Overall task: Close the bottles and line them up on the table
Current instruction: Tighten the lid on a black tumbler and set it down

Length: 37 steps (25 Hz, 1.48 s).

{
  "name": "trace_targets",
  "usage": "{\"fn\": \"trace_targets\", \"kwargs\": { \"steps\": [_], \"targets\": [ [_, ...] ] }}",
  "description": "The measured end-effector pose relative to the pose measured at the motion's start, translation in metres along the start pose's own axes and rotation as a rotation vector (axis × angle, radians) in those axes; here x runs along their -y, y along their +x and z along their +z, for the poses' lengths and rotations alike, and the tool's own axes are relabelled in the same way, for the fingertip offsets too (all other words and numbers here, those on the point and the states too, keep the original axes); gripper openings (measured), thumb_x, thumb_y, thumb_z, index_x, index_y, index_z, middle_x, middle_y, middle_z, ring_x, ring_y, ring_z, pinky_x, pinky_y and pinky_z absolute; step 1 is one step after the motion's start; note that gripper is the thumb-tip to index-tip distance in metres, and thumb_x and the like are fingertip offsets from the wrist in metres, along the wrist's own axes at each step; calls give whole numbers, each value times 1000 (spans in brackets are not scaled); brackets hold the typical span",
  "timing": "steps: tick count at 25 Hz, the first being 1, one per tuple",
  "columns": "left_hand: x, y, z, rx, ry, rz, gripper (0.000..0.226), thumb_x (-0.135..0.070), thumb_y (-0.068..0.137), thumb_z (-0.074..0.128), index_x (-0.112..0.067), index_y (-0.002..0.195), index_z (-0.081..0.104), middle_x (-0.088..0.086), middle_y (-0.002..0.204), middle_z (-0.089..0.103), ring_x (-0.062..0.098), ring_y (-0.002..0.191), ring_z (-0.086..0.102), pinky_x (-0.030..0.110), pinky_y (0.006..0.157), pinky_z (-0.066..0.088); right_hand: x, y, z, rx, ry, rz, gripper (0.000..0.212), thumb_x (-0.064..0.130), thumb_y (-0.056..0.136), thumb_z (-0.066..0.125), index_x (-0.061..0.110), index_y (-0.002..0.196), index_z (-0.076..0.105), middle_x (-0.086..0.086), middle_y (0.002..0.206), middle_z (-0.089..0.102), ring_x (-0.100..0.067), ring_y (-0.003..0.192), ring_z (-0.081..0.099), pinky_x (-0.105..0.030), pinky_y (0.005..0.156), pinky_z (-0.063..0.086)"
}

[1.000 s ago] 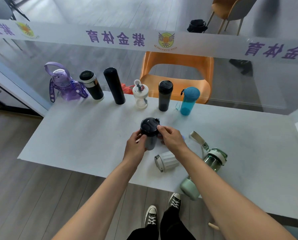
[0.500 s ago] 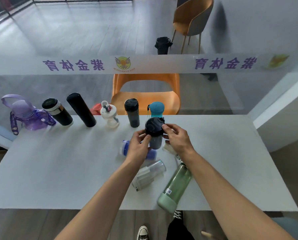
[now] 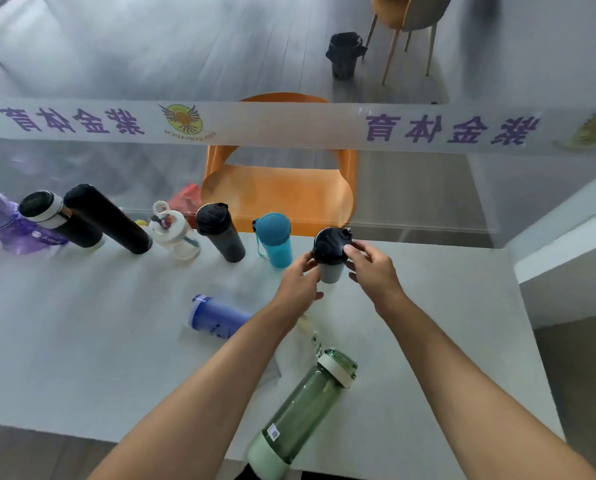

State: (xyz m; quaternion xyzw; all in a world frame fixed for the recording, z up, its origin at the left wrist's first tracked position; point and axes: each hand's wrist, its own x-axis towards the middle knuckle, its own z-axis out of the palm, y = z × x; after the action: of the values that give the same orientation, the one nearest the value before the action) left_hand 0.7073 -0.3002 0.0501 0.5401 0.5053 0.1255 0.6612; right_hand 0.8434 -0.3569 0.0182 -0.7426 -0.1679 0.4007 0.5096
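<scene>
Together, both hands' fingers [image 3: 353,249] clamp the grey bottle [image 3: 330,256], black lid on.

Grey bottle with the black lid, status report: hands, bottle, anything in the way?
Left hand and right hand both on grey bottle, lid on, at the row's right end beside teal bottle. Spot clear. Blue bottle, green bottle lying unplaced.

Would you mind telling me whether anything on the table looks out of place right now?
Two bottles lie on their sides near the table's front instead of standing in the back row: the blue bottle and the green bottle, whose base reaches past the table's front edge. No spills are visible.
</scene>
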Motion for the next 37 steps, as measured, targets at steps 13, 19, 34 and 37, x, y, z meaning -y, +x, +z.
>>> {"fn": "trace_targets", "kwargs": {
  "steps": [13, 19, 34, 37],
  "targets": [
    [-11, 55, 20, -24, 8, -46, 52, -7, 99, 41, -22, 148, 37, -1, 148, 48, 26, 128, 51, 45, 95, 55, 3, 59, -9, 12, -26, 37, 21, 47, 87, 63, 34, 103, 64, 4, 105, 71, -23, 108, 70, -50, 101, 55],
    [-11, 55, 15, -9, 49, -57, 53, -6, 99, 40, -23, 150, 35, -2, 152, 43, 27, 131, 49, 44, 97, 54, 4, 59, -5, 23, -49, 26, 20, 48, 90, 62, 34, 105, 62, -1, 114, 69, -24, 111, 68, -50, 102, 54],
    [104, -41, -116, -385, -151, -152, 23, 1, 98, 43, -2, 111, 61, 17, 99, 64, 22, 73, 60, 35, 66, 55, -37, -38, 86, 85, -265, 70, 18, 23, 93, 61, 20, 109, 68, -6, 101, 73, -28, 103, 69, -43, 95, 56],
    [124, -42, -153, -549, -354, -264, 21, -7, 102, 42, 1, 117, 54, 17, 95, 61, 30, 79, 60, 44, 75, 58, -29, -46, 138, 239, -430, 22, 29, 25, 97, 58, 19, 124, 66, -6, 119, 70, -23, 108, 64, -32, 95, 50]
  ]
}}
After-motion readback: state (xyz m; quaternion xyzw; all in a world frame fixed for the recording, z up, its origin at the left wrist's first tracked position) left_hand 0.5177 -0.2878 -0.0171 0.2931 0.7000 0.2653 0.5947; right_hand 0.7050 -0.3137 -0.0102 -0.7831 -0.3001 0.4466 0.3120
